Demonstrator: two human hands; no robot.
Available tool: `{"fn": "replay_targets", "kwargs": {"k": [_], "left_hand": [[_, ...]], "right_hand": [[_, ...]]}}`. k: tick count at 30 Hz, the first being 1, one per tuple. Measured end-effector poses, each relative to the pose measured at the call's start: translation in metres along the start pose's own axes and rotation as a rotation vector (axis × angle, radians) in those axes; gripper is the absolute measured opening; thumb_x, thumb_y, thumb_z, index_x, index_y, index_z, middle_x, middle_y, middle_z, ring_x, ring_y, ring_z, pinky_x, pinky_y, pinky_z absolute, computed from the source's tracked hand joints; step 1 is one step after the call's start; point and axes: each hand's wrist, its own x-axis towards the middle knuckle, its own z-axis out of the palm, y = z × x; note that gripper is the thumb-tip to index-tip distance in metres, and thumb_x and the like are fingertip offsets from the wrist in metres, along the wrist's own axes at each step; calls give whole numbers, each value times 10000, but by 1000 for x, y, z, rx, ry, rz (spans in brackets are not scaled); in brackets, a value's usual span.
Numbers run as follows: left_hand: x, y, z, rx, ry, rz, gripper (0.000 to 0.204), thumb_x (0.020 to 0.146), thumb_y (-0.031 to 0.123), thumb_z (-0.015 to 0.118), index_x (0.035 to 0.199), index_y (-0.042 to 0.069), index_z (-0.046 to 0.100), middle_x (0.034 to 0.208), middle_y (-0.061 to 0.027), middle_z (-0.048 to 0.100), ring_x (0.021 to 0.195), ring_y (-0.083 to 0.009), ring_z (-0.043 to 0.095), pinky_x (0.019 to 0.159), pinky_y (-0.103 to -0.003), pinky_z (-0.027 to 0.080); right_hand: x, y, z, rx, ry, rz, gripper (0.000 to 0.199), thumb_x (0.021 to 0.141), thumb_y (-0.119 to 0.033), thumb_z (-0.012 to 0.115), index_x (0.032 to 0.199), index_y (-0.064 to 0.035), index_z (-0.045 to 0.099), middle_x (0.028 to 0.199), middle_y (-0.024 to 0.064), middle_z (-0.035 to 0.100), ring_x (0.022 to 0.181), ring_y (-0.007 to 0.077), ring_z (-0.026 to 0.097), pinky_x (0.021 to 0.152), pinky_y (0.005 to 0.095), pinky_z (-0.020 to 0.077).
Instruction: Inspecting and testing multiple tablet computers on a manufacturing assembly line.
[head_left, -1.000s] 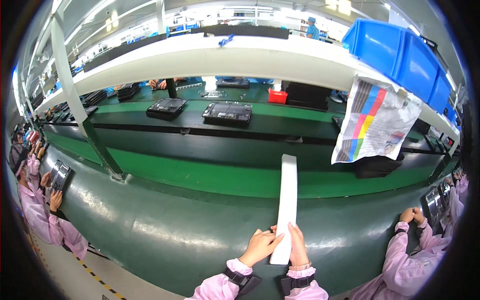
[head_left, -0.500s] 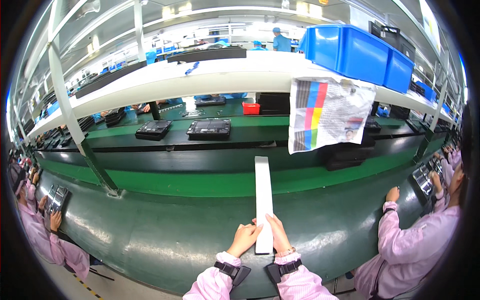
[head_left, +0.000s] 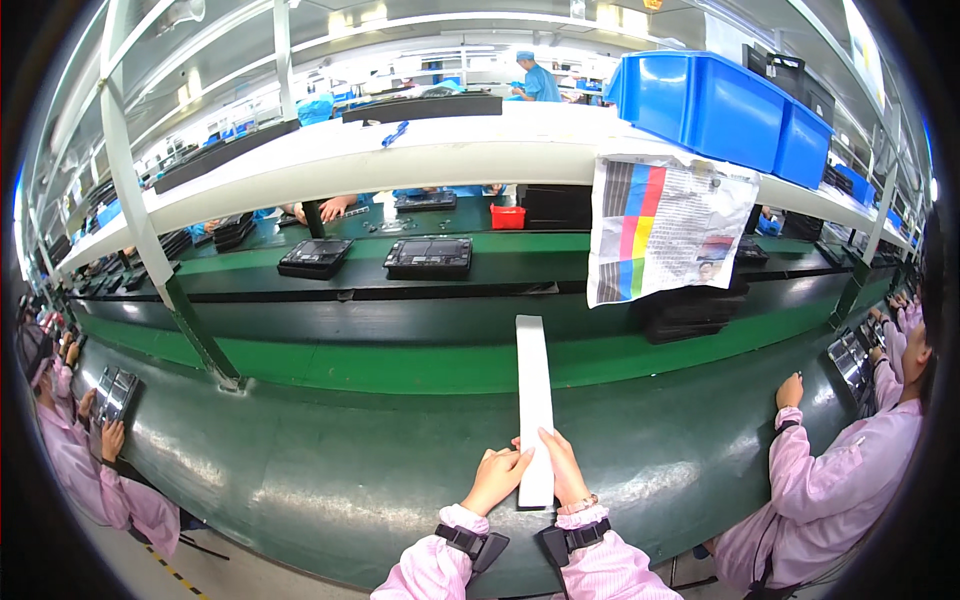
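A long, narrow white strip (head_left: pixel 533 390), thick like a bar or a stack of strips, points away from me above the green bench. Both my hands grip its near part. My left hand (head_left: pixel 496 478) closes on its left side, the thumb lying toward the white surface. My right hand (head_left: pixel 566 466) wraps the right side with the thumb on top; some fingers are hidden beneath. The far end of the strip reaches over the green ledge toward the dark belt. Each of my wrists bears a black strap over a pink sleeve.
Beyond the green bench (head_left: pixel 330 440), dark flat devices (head_left: pixel 428 258) sit on a belt. A printed sheet (head_left: pixel 672 230) hangs from a white shelf (head_left: pixel 400 160) carrying blue bins (head_left: pixel 700 110). A post (head_left: pixel 150 240) stands at left. Co-workers in pink sit on both sides.
The whole scene has shifted slightly right in the picture. My grip on the white strip looks the same. In the background, a person in blue has changed posture.
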Motion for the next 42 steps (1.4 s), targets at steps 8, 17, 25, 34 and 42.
{"fn": "replay_targets", "kwargs": {"k": [8,17,25,34,42], "left_hand": [[1,-1,-2,13,-33,-19,381,916,326,484,730,36,648,670,-88,606,663,-220,553,658,-343,320],[1,0,-2,-5,-7,-2,380,916,326,479,731,39,647,668,-88,612,675,-228,561,671,-335,331],[1,1,-2,3,49,21,358,906,304,499,710,43,648,667,-93,612,665,-231,562,660,-344,328],[3,-2,0,3,60,55,334,895,270,508,697,36,642,654,-113,589,630,-263,543,667,-371,341],[5,2,0,-6,-13,-26,361,908,246,500,644,22,600,602,-108,544,588,-258,494,662,-363,322]], "right_hand": [[1,1,1,19,-1,-45,286,951,-202,444,1123,25,468,941,174,627,839,227,633,741,328,527],[1,1,1,20,12,-33,305,951,-212,441,1108,48,469,944,186,624,855,243,632,781,333,522],[1,1,1,21,40,-1,300,954,-206,431,1100,53,471,955,195,622,861,251,633,775,336,527],[1,2,-1,105,-37,-82,304,951,-195,460,1155,30,468,982,168,629,891,227,635,781,316,530],[3,2,-4,94,-31,-49,320,952,-216,469,1186,1,445,1008,161,622,898,211,629,770,297,527]]}}
